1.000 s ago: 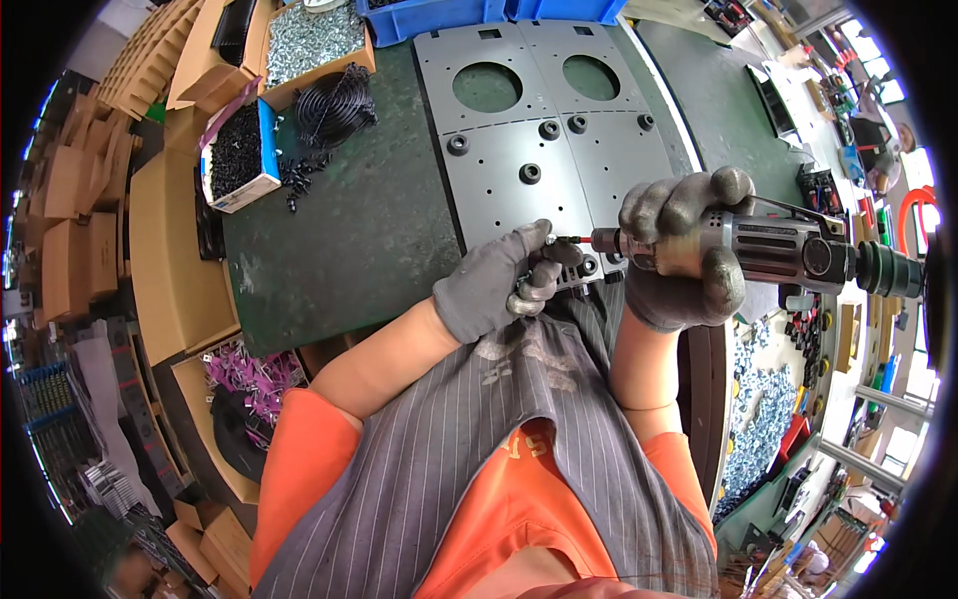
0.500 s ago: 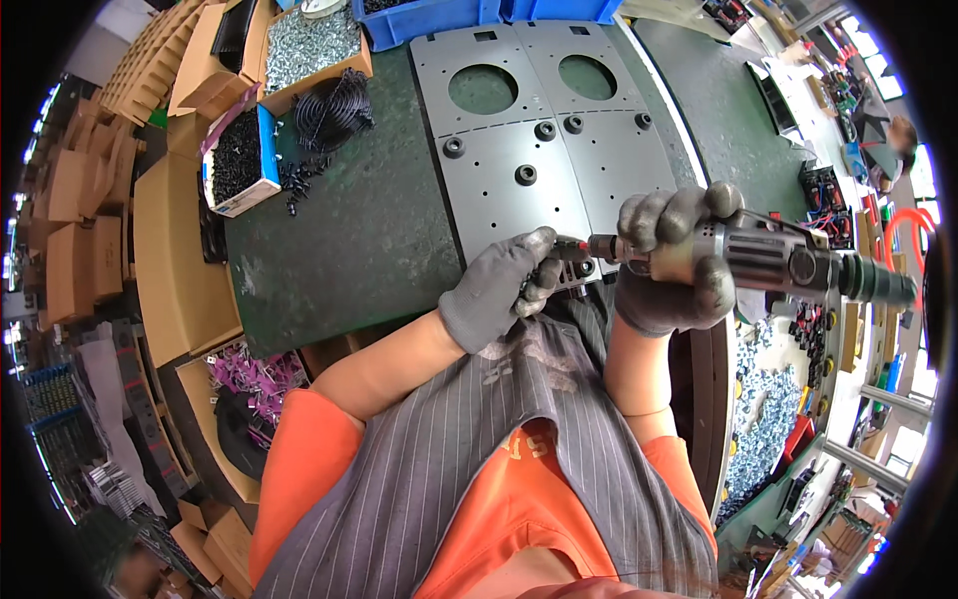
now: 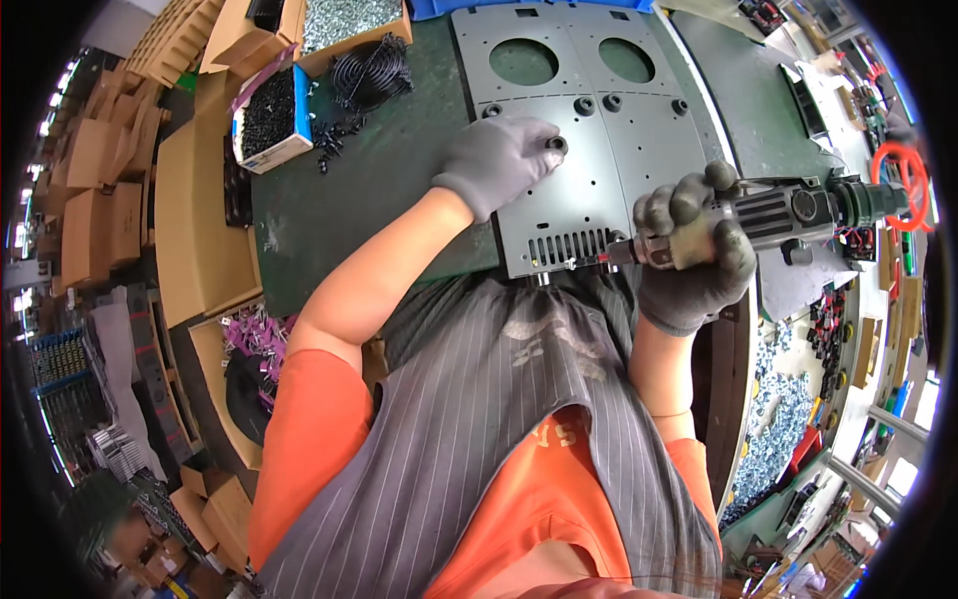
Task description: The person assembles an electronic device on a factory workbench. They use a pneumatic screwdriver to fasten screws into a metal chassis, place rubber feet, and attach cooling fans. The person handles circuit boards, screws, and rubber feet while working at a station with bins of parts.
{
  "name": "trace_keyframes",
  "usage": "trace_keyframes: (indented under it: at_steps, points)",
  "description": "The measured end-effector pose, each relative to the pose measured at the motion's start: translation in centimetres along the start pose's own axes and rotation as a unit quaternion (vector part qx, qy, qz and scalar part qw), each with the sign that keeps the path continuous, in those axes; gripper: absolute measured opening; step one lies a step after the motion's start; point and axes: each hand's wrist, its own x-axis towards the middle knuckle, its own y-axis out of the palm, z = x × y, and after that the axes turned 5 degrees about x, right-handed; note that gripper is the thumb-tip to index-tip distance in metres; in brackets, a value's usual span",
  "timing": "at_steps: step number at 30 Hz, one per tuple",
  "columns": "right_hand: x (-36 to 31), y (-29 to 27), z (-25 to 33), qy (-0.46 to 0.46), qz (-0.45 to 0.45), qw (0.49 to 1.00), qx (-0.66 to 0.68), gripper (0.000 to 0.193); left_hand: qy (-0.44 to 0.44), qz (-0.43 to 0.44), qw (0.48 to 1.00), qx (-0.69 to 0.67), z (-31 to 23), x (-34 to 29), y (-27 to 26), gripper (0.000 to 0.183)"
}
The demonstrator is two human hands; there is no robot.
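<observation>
Two grey metal panels (image 3: 559, 207) lie side by side on the green work table, each with a large round hole. My gloved left hand (image 3: 499, 165) is over the left panel, its fingers closed around a black round foot (image 3: 556, 146). More black feet (image 3: 584, 106) stand in a row farther back on the panels. A power screwdriver (image 3: 768, 215) is gripped in my gloved right hand (image 3: 696, 250), lying nearly level with its bit pointing left. At the bit's tip a small silver screw (image 3: 572, 265) shows above the slotted near edge of the left panel.
To the left stand a blue-and-white box of black screws (image 3: 271, 125), a coil of black rings (image 3: 373, 72) and loose black screws (image 3: 334, 140). Behind is a carton of silver parts (image 3: 349, 22). A red hose (image 3: 903, 165) hangs at the right, with silver parts (image 3: 778, 429) below.
My left hand has left the screwdriver's tip and moved up over the left panel to a black foot. The screwdriver stays in my right hand. The whole view has shifted slightly.
</observation>
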Motion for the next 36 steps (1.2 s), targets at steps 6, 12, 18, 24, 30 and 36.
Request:
trace_keyframes:
  at_steps: [6, 12, 18, 24, 30, 36]
  points:
    - [-1.5, 1.5, -1.9, 0.005, 0.04, 0.993, -0.109, 0.054, -0.05, 0.059, 0.997, 0.005, -0.6, -9.2, -3.2, 0.034]
    - [-1.8, 2.3, -4.1, 0.038, 0.023, 0.994, -0.097, 0.06, 0.025, 0.007, 0.997, 0.07, -1.5, -11.9, -1.1, 0.039]
    - [-1.9, 2.1, -5.8, 0.053, 0.029, 0.984, -0.168, 0.055, 0.028, -0.005, 0.996, 0.082, -0.9, -11.8, 0.6, 0.037]
    - [-1.5, 1.4, -6.8, 0.102, 0.106, 0.97, -0.194, 0.042, 0.024, 0.005, 0.994, 0.106, -0.2, -11.8, 1.4, 0.046]
    - [-0.7, 1.1, -6.6, 0.18, 0.101, 0.958, -0.197, 0.042, 0.008, 0.012, 0.988, 0.152, 0.3, -11.8, 1.9, 0.053]
    - [0.1, 0.9, -6.5, 0.227, 0.107, 0.934, -0.254, 0.05, 0.014, 0.084, 0.99, 0.114, 1.2, -11.2, 1.5, 0.051]
